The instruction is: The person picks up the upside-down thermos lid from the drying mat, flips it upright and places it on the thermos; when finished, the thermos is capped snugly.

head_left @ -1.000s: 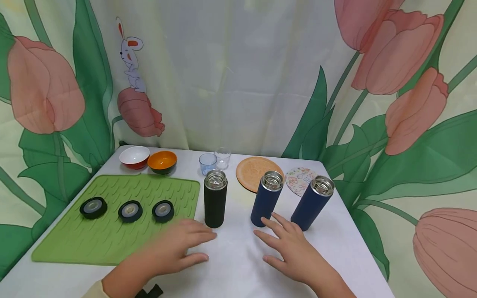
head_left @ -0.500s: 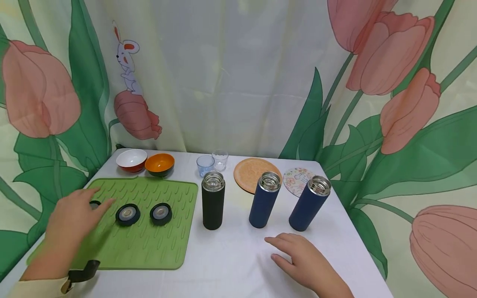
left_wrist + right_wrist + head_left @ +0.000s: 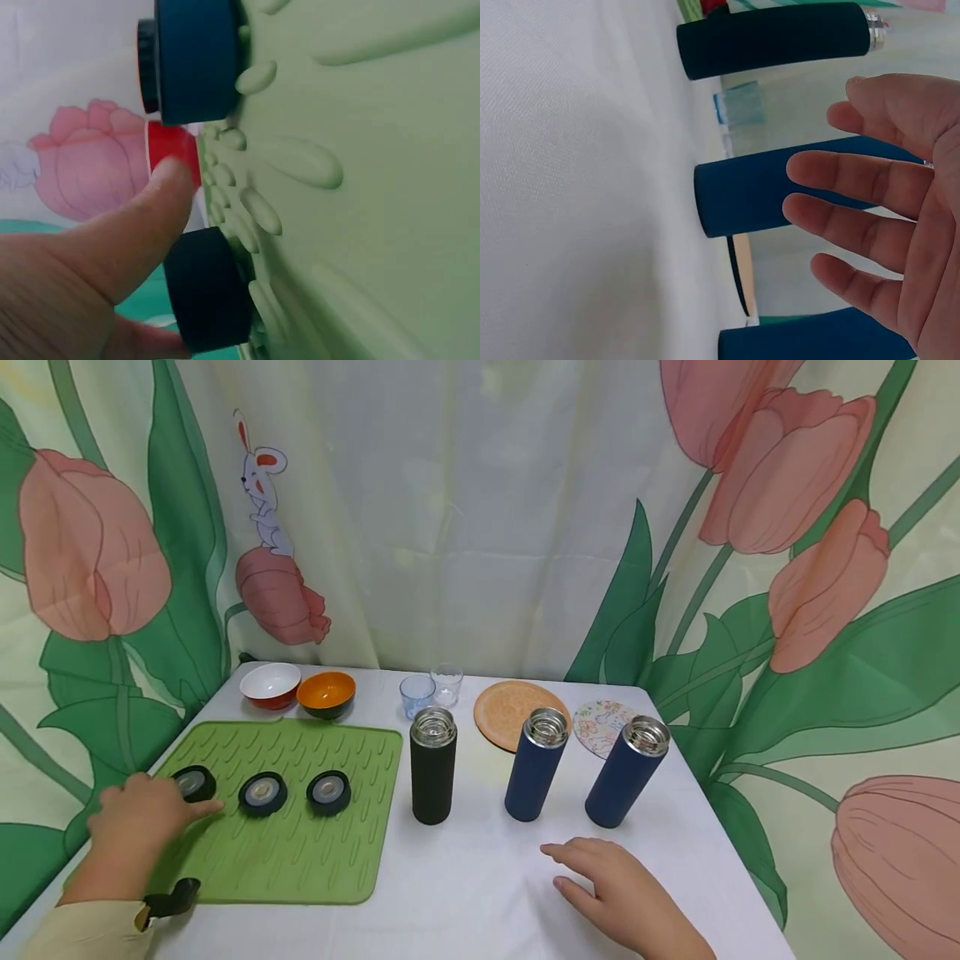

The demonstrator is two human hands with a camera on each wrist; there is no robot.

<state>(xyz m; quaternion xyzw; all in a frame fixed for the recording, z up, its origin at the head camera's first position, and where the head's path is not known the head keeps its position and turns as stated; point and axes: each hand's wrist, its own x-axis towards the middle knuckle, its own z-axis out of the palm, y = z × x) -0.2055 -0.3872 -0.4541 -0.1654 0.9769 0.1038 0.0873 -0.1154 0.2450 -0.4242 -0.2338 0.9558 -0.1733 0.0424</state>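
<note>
My left hand (image 3: 138,814) is at the leftmost black bottle lid (image 3: 193,783) on the green drying mat (image 3: 300,868). In the left wrist view, the thumb (image 3: 150,225) stretches out above that lid (image 3: 208,289), and a fingertip meets the lid's lower side. Two more lids, a middle one (image 3: 262,793) and a right one (image 3: 328,792), lie beside it. My right hand (image 3: 611,889) hovers over the white cloth with spread, relaxed fingers and holds nothing. Before it stand a black bottle (image 3: 432,777) and two lidless blue bottles, one central (image 3: 534,772) and one rightmost (image 3: 622,781).
At the back left sit a white-and-red bowl (image 3: 272,685) and an orange bowl (image 3: 326,693). Two glasses, one blue (image 3: 417,695) and one clear (image 3: 447,685), stand behind the black bottle. A round wooden board (image 3: 502,714) and a floral disc (image 3: 596,727) lie behind the blue bottles.
My left hand has swept left from in front of the black bottle to the leftmost lid and lowered around it. My right hand has drawn back slightly from the blue bottles.
</note>
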